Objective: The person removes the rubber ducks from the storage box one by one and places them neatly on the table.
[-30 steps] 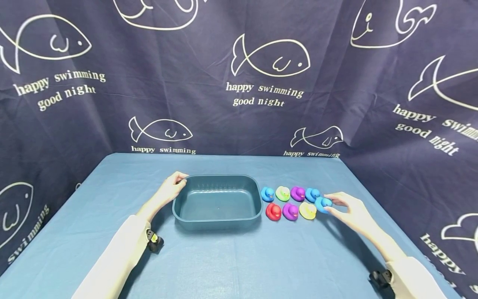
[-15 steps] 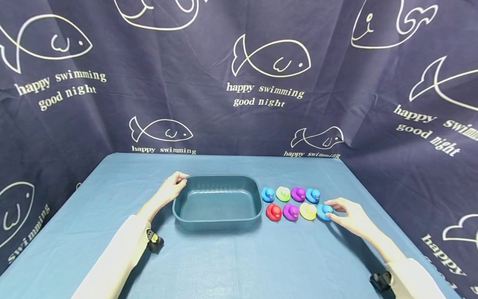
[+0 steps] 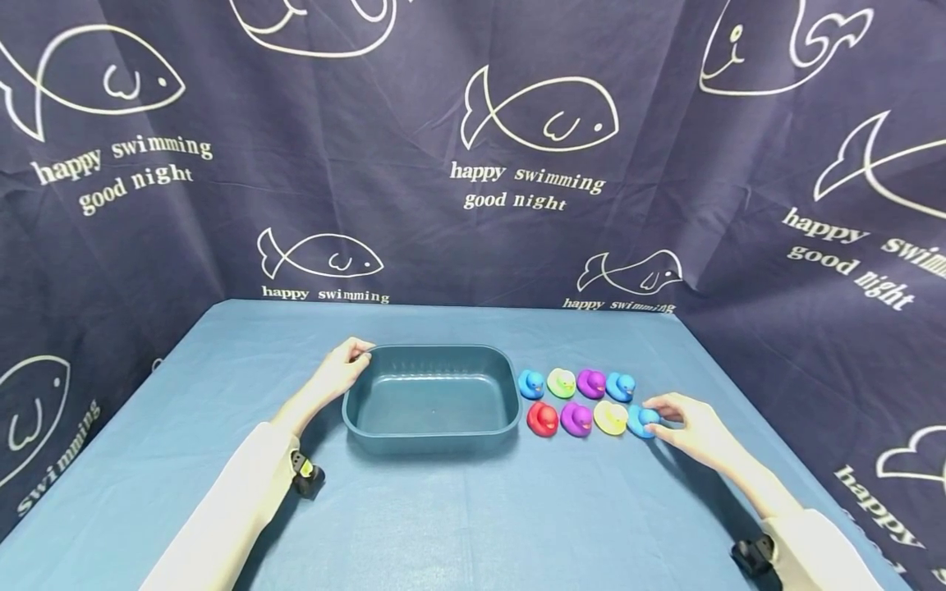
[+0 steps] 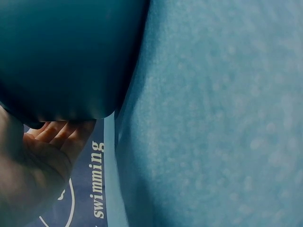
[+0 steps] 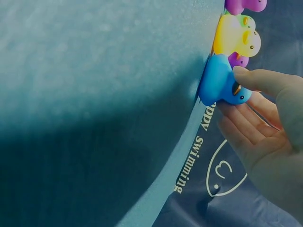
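At its far left corner, a dark teal plastic bin is gripped by my left hand. In the left wrist view the fingers lie against the bin's outer wall, and the thumb is mostly hidden. My right hand holds a blue rubber duck between thumb and fingers at the right end of the front row. Seen from the right wrist, this blue duck rests on the cloth beside a yellow duck, the thumb at its head.
Left of the held duck, the front row has a yellow duck, a purple duck and a red duck. Behind stand blue, purple, green and blue ducks. A printed curtain encloses the table.
My right hand has lowered the blue duck toward the near side, from overlapping the back-row blue duck to the cloth beside the yellow one. My left hand and the bin have stayed put.
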### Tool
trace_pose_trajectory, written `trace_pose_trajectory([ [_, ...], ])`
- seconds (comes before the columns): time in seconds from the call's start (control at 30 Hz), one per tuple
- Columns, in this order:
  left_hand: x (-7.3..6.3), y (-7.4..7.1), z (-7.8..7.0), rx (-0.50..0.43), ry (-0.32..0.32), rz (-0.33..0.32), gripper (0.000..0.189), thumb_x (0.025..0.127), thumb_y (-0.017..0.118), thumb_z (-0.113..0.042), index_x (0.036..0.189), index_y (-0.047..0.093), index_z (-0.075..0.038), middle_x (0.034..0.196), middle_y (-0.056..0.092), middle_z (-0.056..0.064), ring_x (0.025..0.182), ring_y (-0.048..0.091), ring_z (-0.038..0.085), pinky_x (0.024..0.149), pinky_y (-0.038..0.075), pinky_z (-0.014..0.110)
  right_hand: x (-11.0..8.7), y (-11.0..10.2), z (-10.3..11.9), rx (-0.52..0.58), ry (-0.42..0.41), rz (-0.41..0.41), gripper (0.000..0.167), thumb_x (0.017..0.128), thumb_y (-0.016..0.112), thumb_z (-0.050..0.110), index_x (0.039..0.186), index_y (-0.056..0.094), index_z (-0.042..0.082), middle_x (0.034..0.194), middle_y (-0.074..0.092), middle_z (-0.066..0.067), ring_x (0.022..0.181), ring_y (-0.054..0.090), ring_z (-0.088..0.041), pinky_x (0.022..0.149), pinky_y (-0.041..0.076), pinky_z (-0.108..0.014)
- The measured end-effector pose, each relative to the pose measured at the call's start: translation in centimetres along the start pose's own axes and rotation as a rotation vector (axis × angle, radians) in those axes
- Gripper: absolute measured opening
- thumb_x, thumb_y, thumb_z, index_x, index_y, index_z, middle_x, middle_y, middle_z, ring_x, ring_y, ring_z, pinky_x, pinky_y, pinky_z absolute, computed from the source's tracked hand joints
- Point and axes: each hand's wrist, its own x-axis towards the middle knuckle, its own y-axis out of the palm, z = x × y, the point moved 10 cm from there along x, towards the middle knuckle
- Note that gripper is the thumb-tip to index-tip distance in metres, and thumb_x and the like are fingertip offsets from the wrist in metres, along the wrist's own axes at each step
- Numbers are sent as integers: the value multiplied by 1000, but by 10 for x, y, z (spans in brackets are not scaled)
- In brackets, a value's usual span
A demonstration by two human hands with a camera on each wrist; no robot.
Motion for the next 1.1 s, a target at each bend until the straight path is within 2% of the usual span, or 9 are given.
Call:
trace_pose_trajectory([
  [0.37,1,0,-1,0,-11,2,24,92,51,-8,112,58,3,100,65,20,82,54,17,71,41,26,2,0,-2,3,2,-2,30,72,78,8,100,67,2,95,69,-9,82,62,0,72,47,-10],
  [0.63,2,3,-1,2,-6,8,23,92,52,-8,112,58,3,99,65,20,80,54,16,69,40,24,2,1,-3,-19,11,8,30,72,77,9,100,67,2,95,69,-9,82,64,-8,72,52,-20],
  [0.83,1,4,-2,-3,-7,16,24,92,51,-8,113,57,3,100,65,20,82,54,18,71,41,27,0,0,1,-8,4,11,33,72,78,9,101,66,1,96,69,-10,82,64,-6,72,49,-13],
  [0.97,0,4,-3,-10,-3,20,25,92,51,-8,113,57,2,102,65,21,83,54,19,72,41,28,0,-4,7,-36,-26,3,37,71,79,10,104,66,1,99,68,-11,83,66,-18,75,45,-9],
  [1.1,0,3,-4,-23,15,21,23,93,51,-7,112,57,3,101,66,21,82,55,17,71,41,27,7,-17,17,-93,-59,-19,37,73,78,11,106,66,2,100,68,-10,89,64,-30,78,49,-23],
])
